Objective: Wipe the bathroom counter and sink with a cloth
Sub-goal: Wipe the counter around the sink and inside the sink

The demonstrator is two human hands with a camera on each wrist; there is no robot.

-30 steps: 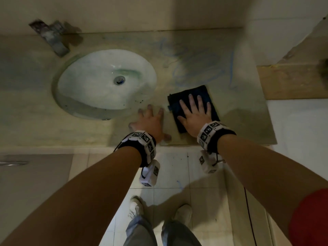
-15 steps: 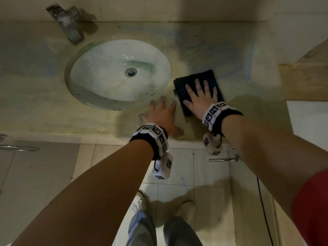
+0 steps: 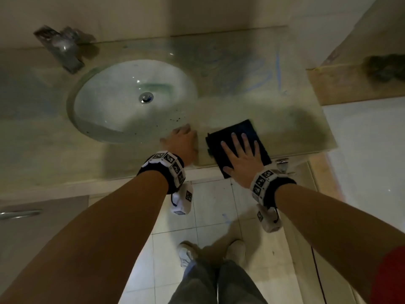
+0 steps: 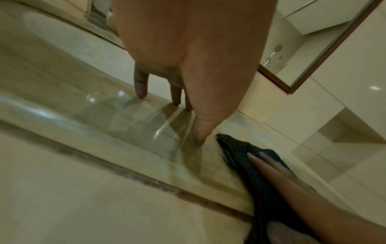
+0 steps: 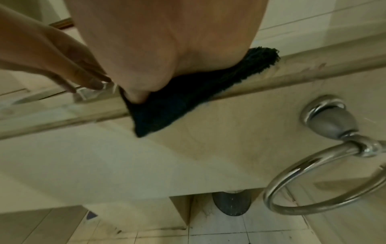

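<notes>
Both hands lie flat: my right hand presses the cloth at the worktop's near edge, my left hand braces bare beside the sink. Next, I'd sweep farther right.

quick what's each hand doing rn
Left hand: open, fingertips resting on the counter beside the sink, holding nothing.
Right hand: open, fingers flat, pressing the cloth at the counter's front edge.

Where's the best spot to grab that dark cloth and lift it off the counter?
Probably the near corner of the cloth, pinched from below and in front: it hangs over the counter edge, while the right hand presses the rest flat.
</notes>
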